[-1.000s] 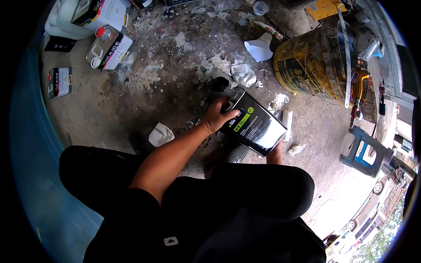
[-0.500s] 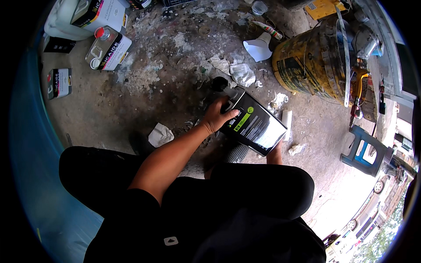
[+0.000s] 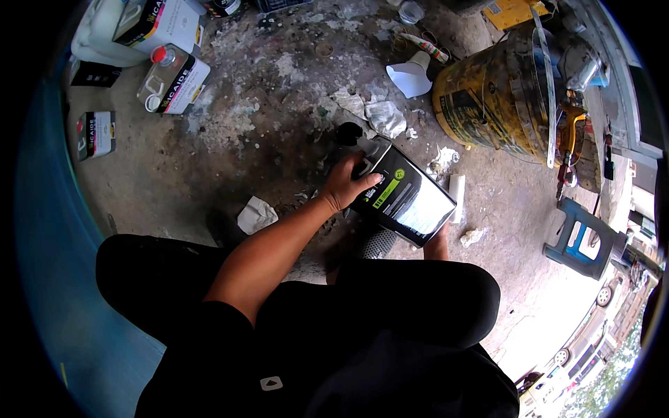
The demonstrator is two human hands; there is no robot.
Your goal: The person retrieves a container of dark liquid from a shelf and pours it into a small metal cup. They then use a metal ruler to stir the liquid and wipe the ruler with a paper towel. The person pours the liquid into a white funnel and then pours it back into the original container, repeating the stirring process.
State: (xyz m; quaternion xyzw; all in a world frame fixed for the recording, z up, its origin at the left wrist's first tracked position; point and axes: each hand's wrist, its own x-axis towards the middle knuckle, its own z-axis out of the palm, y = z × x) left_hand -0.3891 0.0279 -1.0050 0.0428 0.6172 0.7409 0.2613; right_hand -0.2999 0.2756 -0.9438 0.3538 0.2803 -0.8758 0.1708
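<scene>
My left hand (image 3: 347,184) grips the upper-left end of a tilted black metal can (image 3: 404,198) with a green label, its thumb over the front face. The can's top end meets a small dark round container (image 3: 350,134); whether they touch is unclear. My right hand (image 3: 437,242) is at the can's lower-right end, its fingers hidden behind it. A grey patterned shoe (image 3: 376,244) lies below the can, and a white roll (image 3: 456,195) and crumpled white paper (image 3: 383,117) lie beside it on the stained floor.
Several rectangular cans (image 3: 174,83) stand at upper left, a blue surface (image 3: 49,244) curves along the left. A yellow, dirty bucket (image 3: 474,101) with tools, a white funnel-like piece (image 3: 411,80) and a grey-blue step stool (image 3: 578,240) are to the right, with parked vehicles beyond.
</scene>
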